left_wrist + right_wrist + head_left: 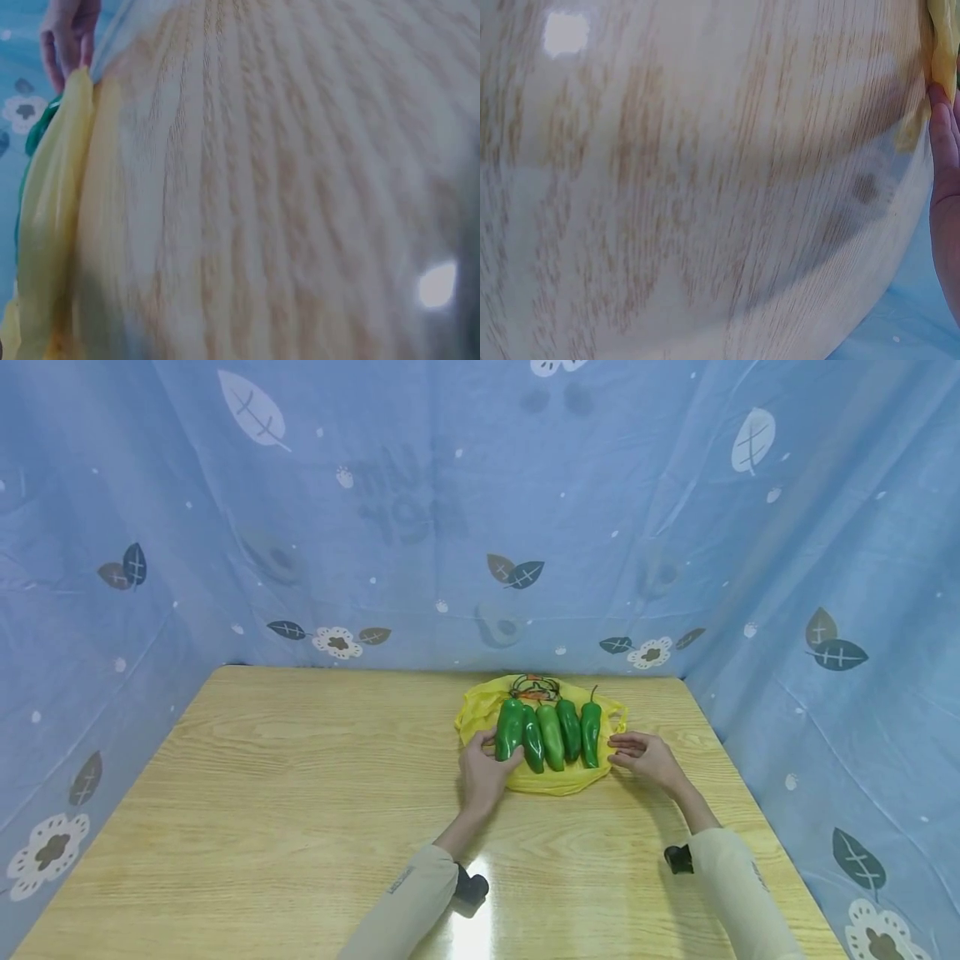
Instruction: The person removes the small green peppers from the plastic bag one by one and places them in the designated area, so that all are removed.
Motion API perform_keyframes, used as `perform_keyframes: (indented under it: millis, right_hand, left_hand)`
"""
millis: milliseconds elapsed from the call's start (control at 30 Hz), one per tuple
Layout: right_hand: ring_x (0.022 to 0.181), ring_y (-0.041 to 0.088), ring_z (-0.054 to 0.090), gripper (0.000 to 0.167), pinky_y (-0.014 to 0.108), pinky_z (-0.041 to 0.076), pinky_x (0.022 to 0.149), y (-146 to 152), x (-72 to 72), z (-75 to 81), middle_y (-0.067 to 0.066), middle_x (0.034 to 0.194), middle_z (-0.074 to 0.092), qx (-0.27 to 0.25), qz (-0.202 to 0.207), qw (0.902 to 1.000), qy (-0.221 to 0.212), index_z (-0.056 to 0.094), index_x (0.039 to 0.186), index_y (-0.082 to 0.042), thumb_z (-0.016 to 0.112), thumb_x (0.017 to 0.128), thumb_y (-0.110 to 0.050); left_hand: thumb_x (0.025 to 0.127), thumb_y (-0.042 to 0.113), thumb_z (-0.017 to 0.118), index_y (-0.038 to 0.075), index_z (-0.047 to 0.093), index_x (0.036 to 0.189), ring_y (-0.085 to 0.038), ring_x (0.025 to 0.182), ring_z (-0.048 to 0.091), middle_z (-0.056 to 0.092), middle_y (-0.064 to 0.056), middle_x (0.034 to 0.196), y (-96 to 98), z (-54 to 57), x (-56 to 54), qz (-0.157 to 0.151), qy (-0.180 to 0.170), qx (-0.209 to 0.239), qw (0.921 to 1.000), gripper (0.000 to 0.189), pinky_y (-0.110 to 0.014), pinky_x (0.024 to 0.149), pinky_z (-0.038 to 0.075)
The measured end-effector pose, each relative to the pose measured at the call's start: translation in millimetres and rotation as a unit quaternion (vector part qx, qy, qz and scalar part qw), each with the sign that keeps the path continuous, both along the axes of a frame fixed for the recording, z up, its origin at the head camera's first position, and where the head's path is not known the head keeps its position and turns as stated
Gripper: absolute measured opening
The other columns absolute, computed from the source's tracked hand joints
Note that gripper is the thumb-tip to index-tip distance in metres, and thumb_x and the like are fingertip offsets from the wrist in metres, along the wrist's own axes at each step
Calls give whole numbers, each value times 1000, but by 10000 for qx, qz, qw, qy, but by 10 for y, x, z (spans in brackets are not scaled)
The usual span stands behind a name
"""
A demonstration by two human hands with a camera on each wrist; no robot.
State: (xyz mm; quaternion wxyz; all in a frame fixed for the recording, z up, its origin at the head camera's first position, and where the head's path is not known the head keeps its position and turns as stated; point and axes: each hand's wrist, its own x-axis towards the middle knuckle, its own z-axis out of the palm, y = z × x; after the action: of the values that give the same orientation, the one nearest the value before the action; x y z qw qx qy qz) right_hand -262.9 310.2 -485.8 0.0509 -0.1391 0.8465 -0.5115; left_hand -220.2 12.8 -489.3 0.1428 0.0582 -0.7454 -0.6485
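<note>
Several green peppers (551,739) lie side by side on a yellow plastic bag (558,782) near the table's far edge. My left hand (486,774) holds the lower end of the leftmost green pepper (511,727), thumb on its right side and fingers on its left. At the bag's right edge is my right hand (647,760), its fingers reaching toward the rightmost pepper (591,731) with a gap between thumb and fingers. In the right wrist view, fingertips (939,97) of that hand touch the yellow plastic (943,45). Most of the left hand is out of its own wrist view.
The wooden table (300,793) extends left and toward me. A blue patterned curtain (420,527) encloses the back and both sides. Black wrist cameras (471,885) are worn at the sleeves. A bright reflection shows near the table's front.
</note>
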Motion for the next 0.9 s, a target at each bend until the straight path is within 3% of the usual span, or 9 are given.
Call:
perform_keyframes:
  millis: [233,567,900]
  right_hand:
    - [115,44,54,48,24,52,87,-29,-4,38,33,125,54,69,-160,9993,-322,49,127,16,67,89,-7]
    - [115,43,55,47,21,53,85,-44,-7,7,30,125,56,178,-202,9988,-419,50,128,13,68,89,-7]
    - [116,42,54,47,22,51,88,-7,25,-3,33,127,53,-178,-276,9986,-403,49,128,16,67,88,0]
  left_hand:
    - [71,14,82,-2,62,117,-17,74,62,63,-9,100,-12,97,-7,-98,519,102,9986,52,-23,61,56]
    - [70,11,82,-2,65,113,-16,71,62,66,-9,94,-148,155,-69,241,716,115,9971,49,-23,61,56]
    - [72,12,82,-6,65,112,-21,73,62,65,-12,93,-391,227,-104,489,829,67,9953,47,-23,62,56]
